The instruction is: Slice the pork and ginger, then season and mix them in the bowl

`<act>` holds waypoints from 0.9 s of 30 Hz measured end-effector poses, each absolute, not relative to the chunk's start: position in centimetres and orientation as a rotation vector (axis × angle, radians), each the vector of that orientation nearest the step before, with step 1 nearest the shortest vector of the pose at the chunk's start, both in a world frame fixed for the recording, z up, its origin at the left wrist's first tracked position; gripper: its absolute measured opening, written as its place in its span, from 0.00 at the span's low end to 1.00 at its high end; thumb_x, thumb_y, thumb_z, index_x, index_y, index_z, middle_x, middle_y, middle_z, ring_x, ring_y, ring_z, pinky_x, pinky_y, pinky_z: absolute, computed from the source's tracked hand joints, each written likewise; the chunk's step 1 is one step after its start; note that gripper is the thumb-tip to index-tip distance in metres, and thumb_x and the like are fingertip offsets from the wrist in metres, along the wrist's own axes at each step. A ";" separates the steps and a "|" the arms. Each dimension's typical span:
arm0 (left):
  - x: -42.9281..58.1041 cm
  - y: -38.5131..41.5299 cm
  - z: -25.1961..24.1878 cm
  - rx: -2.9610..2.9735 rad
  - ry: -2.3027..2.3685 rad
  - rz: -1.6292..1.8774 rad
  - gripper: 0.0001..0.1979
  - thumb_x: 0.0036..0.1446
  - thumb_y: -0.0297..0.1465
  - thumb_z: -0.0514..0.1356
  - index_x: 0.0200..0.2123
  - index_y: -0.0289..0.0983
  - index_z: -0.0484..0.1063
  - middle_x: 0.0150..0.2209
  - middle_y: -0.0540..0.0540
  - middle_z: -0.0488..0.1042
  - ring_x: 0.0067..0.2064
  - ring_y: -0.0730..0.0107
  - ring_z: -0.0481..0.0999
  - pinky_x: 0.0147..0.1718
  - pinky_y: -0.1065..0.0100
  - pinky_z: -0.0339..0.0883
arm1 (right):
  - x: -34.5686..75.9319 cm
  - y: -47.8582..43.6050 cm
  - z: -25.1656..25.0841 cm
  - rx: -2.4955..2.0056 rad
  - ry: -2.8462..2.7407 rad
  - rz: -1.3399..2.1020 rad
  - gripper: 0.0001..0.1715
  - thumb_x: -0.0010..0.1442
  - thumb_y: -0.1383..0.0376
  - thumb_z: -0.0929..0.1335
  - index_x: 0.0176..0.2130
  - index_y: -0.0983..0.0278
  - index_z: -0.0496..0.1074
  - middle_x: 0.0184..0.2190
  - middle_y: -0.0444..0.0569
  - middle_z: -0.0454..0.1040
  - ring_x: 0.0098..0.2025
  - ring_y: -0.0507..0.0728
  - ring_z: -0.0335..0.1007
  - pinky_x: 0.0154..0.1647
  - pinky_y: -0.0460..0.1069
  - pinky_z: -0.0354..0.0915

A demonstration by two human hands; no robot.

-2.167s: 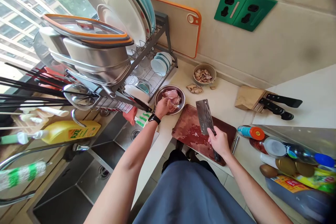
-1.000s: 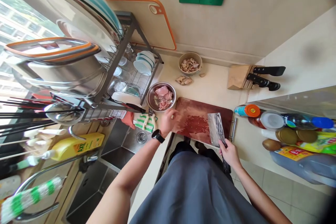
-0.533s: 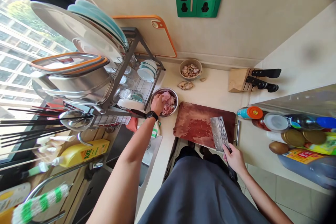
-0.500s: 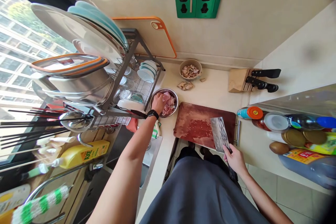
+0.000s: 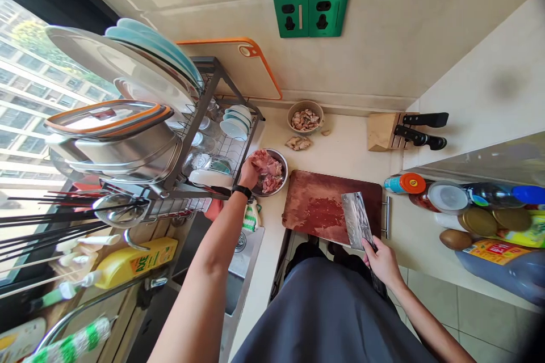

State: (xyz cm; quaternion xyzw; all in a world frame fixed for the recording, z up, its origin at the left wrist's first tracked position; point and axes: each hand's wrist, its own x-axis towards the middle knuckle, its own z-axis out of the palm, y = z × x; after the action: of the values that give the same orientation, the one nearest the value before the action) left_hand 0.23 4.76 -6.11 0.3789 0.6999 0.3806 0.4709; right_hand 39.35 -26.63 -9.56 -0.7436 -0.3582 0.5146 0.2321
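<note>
Raw meat [image 5: 261, 161] is pinched in your left hand [image 5: 249, 172] over the bowl [image 5: 281, 177] at centre; your right hand [image 5: 383, 261] clasps the cleaver [image 5: 355, 220] (parked flat on the board [image 5: 315, 204] for safety).

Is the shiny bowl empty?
No. The metal bowl holds pink meat pieces, and the left hand grips one.

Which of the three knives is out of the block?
The broad cleaver, gripped in the right hand with its blade over the red board. The two black-handled knives sit in the wooden block.
</note>
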 end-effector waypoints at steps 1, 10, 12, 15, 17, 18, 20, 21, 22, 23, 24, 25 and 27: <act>0.5 4.2 -5.7 0.857 1.629 0.968 0.17 0.64 0.35 0.47 0.44 0.34 0.72 0.39 0.40 0.79 0.41 0.60 0.79 0.41 0.58 0.74 | 39.4 -26.6 -9.7 -2.043 -0.989 1.421 0.30 0.56 0.36 0.63 0.32 0.59 0.66 0.14 0.45 0.71 0.16 0.59 0.70 0.19 0.51 0.65; 3.5 -3.2 -2.1 0.618 1.167 0.820 0.16 0.62 0.37 0.54 0.47 0.37 0.74 0.46 0.40 0.78 0.45 0.57 0.79 0.48 0.51 0.74 | 38.7 -25.9 -7.4 -1.922 -1.329 1.434 0.23 0.64 0.44 0.61 0.30 0.59 0.64 0.16 0.42 0.69 0.18 0.55 0.68 0.23 0.48 0.63; 4.1 -4.7 -2.1 0.604 1.142 0.784 0.14 0.62 0.37 0.55 0.46 0.38 0.74 0.43 0.42 0.79 0.41 0.59 0.80 0.46 0.53 0.74 | 37.2 -25.5 -6.9 -1.821 -1.589 1.331 0.22 0.68 0.49 0.60 0.28 0.59 0.63 0.21 0.44 0.71 0.23 0.55 0.69 0.27 0.48 0.63; 4.5 -6.7 -2.4 0.565 1.130 0.727 0.13 0.62 0.36 0.56 0.46 0.39 0.74 0.38 0.43 0.79 0.36 0.62 0.79 0.43 0.56 0.74 | 34.5 -24.9 -7.0 -1.689 -1.866 1.217 0.20 0.69 0.56 0.58 0.28 0.60 0.65 0.27 0.47 0.73 0.29 0.55 0.69 0.32 0.47 0.62; 4.7 -7.9 -2.8 0.527 1.132 0.694 0.12 0.61 0.34 0.58 0.46 0.39 0.74 0.37 0.44 0.79 0.34 0.65 0.79 0.40 0.60 0.75 | 33.5 -24.5 -7.4 -1.661 -1.939 1.199 0.19 0.69 0.59 0.58 0.29 0.60 0.66 0.28 0.47 0.74 0.30 0.55 0.69 0.32 0.47 0.61; 4.8 -8.4 -2.9 0.507 1.127 0.679 0.12 0.60 0.33 0.59 0.46 0.38 0.74 0.36 0.45 0.79 0.34 0.66 0.79 0.38 0.62 0.75 | 33.4 -24.3 -7.6 -1.674 -1.947 1.191 0.18 0.69 0.60 0.58 0.29 0.60 0.66 0.28 0.47 0.74 0.29 0.54 0.69 0.32 0.46 0.60; 5.3 -9.2 -3.2 0.461 1.104 0.639 0.11 0.57 0.31 0.63 0.44 0.36 0.74 0.35 0.45 0.79 0.32 0.68 0.78 0.35 0.66 0.74 | 34.3 -23.8 -8.0 -1.750 -1.898 1.150 0.18 0.69 0.60 0.59 0.29 0.60 0.65 0.27 0.46 0.73 0.28 0.54 0.68 0.30 0.46 0.58; 5.8 -9.6 -3.4 0.436 1.084 0.610 0.11 0.55 0.31 0.65 0.43 0.35 0.74 0.34 0.45 0.79 0.32 0.69 0.78 0.35 0.68 0.74 | 35.2 -23.7 -8.1 -1.803 -1.840 1.121 0.18 0.68 0.59 0.59 0.28 0.60 0.64 0.26 0.46 0.72 0.27 0.54 0.68 0.29 0.46 0.58; 6.5 -9.9 -3.5 0.414 1.055 0.577 0.11 0.55 0.31 0.66 0.41 0.34 0.74 0.34 0.45 0.79 0.31 0.69 0.79 0.35 0.68 0.73 | 36.3 -23.5 -8.2 -1.856 -1.767 1.096 0.18 0.68 0.58 0.60 0.27 0.60 0.63 0.25 0.45 0.72 0.26 0.53 0.67 0.29 0.46 0.57; 7.4 -10.1 -3.6 0.397 1.017 0.544 0.11 0.55 0.31 0.66 0.41 0.34 0.74 0.33 0.45 0.79 0.31 0.69 0.79 0.34 0.69 0.73 | 37.5 -23.4 -8.1 -1.900 -1.691 1.083 0.19 0.68 0.57 0.60 0.27 0.60 0.62 0.23 0.45 0.70 0.25 0.53 0.66 0.28 0.46 0.57; 8.4 -10.3 -3.8 0.385 0.975 0.509 0.11 0.55 0.32 0.66 0.40 0.33 0.73 0.32 0.44 0.78 0.31 0.69 0.78 0.34 0.69 0.73 | 38.7 -23.4 -8.0 -1.928 -1.626 1.085 0.20 0.68 0.55 0.60 0.26 0.60 0.60 0.21 0.43 0.69 0.23 0.53 0.65 0.27 0.46 0.57; 9.5 -10.4 -4.0 0.384 0.931 0.471 0.12 0.56 0.33 0.66 0.40 0.33 0.73 0.32 0.44 0.78 0.31 0.68 0.78 0.34 0.69 0.72 | 39.9 -23.4 -7.9 -1.943 -1.579 1.098 0.20 0.68 0.54 0.61 0.26 0.59 0.60 0.19 0.42 0.68 0.22 0.53 0.64 0.26 0.46 0.56; 11.7 -10.4 -4.4 0.427 0.874 0.397 0.13 0.57 0.37 0.65 0.40 0.34 0.72 0.33 0.42 0.78 0.31 0.66 0.78 0.33 0.67 0.72 | 41.7 -23.5 -7.5 -1.946 -1.562 1.125 0.21 0.67 0.52 0.61 0.26 0.59 0.59 0.17 0.41 0.66 0.20 0.52 0.63 0.26 0.46 0.57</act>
State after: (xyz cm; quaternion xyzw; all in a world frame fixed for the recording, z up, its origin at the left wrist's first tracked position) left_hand 11.74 -10.41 -4.45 0.2039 0.4174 0.1894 0.8651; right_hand 41.73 -23.50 -7.46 -0.6966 -0.5590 0.4025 0.2008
